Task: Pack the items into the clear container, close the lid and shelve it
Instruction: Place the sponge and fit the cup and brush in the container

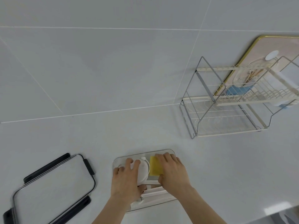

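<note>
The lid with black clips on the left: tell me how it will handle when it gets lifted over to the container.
The lid looks like a flat, rigid panel, so it probably won't flex. Its four black clips seem hinged and may swing loose as it rises. The smooth, glossy face could be slippery, so gripping the edges seems safer.

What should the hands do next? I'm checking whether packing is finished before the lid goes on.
Probably seat the items first: the left hand presses the white item and the right hand the yellow sponge inside the clear container. The lid lies apart on the left.
</note>
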`<state>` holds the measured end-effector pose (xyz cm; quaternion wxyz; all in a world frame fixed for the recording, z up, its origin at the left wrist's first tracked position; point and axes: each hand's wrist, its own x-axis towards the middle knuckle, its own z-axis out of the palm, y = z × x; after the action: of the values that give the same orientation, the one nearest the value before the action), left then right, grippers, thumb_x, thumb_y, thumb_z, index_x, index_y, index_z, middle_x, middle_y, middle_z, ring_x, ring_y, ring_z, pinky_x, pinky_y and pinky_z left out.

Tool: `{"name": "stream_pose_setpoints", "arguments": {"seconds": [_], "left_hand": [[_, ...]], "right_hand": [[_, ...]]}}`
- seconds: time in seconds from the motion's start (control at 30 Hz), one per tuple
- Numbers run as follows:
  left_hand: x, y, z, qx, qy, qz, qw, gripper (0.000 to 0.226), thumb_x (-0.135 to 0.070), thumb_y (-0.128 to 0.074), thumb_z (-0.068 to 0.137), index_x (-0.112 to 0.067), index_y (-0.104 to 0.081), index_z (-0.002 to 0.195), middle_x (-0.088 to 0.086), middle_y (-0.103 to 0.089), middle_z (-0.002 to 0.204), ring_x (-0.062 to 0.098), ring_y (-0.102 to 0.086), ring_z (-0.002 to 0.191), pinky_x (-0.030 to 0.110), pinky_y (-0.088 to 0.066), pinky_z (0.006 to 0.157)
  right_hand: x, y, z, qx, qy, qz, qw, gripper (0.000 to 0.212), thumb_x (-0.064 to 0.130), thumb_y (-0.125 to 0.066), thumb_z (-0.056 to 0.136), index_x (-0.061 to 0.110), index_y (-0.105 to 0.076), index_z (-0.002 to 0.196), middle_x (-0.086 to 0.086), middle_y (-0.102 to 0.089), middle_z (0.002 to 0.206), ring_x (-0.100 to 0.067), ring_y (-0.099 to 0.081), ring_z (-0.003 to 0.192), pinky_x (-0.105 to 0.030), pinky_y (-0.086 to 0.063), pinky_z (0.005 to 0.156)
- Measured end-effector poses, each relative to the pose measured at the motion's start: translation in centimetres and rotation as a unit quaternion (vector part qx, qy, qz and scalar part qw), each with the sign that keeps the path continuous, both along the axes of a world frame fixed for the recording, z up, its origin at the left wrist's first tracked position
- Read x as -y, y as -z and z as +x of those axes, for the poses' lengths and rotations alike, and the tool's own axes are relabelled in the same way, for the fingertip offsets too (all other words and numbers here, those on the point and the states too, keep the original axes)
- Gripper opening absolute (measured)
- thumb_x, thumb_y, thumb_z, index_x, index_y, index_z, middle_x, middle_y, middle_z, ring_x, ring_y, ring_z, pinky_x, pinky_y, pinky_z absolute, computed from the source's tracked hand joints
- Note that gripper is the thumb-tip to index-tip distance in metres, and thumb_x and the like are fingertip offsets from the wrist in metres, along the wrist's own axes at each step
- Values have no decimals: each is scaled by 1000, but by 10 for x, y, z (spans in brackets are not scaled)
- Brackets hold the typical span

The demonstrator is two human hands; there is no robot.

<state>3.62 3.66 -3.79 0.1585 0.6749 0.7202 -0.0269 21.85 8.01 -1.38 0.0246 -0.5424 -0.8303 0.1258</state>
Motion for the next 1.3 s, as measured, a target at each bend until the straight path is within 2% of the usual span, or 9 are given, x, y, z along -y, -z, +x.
{"name": "stream_pose_setpoints", "arguments": {"seconds": [0.2, 0.37, 0.5, 0.63, 0.73, 0.87, 0.97, 1.1, 1.3], "left_hand": [[-2, 2, 12, 53, -51, 1, 997, 73, -53, -67, 72, -28, -30, 130, 0, -28, 133, 26, -51, 104, 36, -48, 84], [1, 10, 14, 92, -77, 10, 993, 69, -44, -69, 65, -24, -36, 123, 1, -25, 130, 28, -43, 106, 36, -50, 80], [1, 15, 8, 146, -96, 16, 985, 59, -39, -73, 60, -24, -43, 109, -2, -24, 127, 26, -40, 107, 33, -52, 75], [3, 18, 7, 213, -120, 40, 969, 51, -35, -77, 58, -29, -43, 96, -7, -24, 121, 22, -39, 105, 27, -47, 71], [5, 17, 8, 241, -87, 75, 964, 41, -28, -76, 60, -30, -47, 90, -10, -28, 117, 16, -41, 100, 24, -48, 66], [6, 16, 8, 233, -56, 84, 967, 35, -23, -76, 64, -29, -51, 88, -11, -31, 115, 17, -52, 92, 25, -53, 63], [3, 15, 11, 226, -45, 76, 970, 35, -27, -77, 67, -29, -52, 91, -11, -33, 117, 16, -54, 85, 17, -46, 61], [-7, 12, 25, 213, -11, 74, 974, 34, -29, -79, 70, -30, -53, 91, -12, -36, 118, 10, -47, 74, 17, -42, 60], [-16, 10, 49, 246, 21, 54, 968, 46, -26, -80, 72, -32, -46, 103, -13, -32, 122, 8, -48, 75, 20, -42, 65]], "right_hand": [[9, -9, 10, -87, 49, 56, 993, 76, 26, -66, 57, 24, -51, 132, 4, -61, 114, -21, -57, 97, -31, -50, 86], [17, -13, 16, -170, 118, 54, 977, 75, 29, -70, 64, 21, -48, 135, 3, -62, 113, -21, -58, 93, -31, -48, 80], [19, -15, 17, -253, 210, 40, 944, 76, 34, -71, 68, 23, -44, 139, 6, -60, 121, -21, -60, 100, -35, -52, 81], [21, -12, 18, -295, 237, 32, 925, 76, 38, -71, 70, 24, -44, 140, 7, -59, 126, -17, -60, 108, -36, -53, 88], [21, -10, 20, -319, 244, 30, 915, 73, 34, -77, 71, 27, -45, 137, 8, -61, 125, -14, -61, 109, -34, -53, 88], [20, -9, 23, -343, 253, 29, 904, 72, 25, -83, 72, 29, -46, 134, 9, -63, 120, -11, -61, 105, -31, -52, 85], [20, -8, 24, -357, 255, 30, 898, 72, 22, -84, 72, 29, -46, 133, 8, -64, 119, -10, -60, 105, -24, -49, 83], [22, -9, 26, -373, 261, 30, 890, 70, 21, -83, 73, 30, -48, 132, 11, -64, 119, -4, -59, 106, -18, -45, 83], [24, -13, 27, -374, 255, 39, 891, 70, 26, -84, 74, 30, -49, 134, 12, -63, 119, -6, -60, 107, -20, -47, 84]]}}
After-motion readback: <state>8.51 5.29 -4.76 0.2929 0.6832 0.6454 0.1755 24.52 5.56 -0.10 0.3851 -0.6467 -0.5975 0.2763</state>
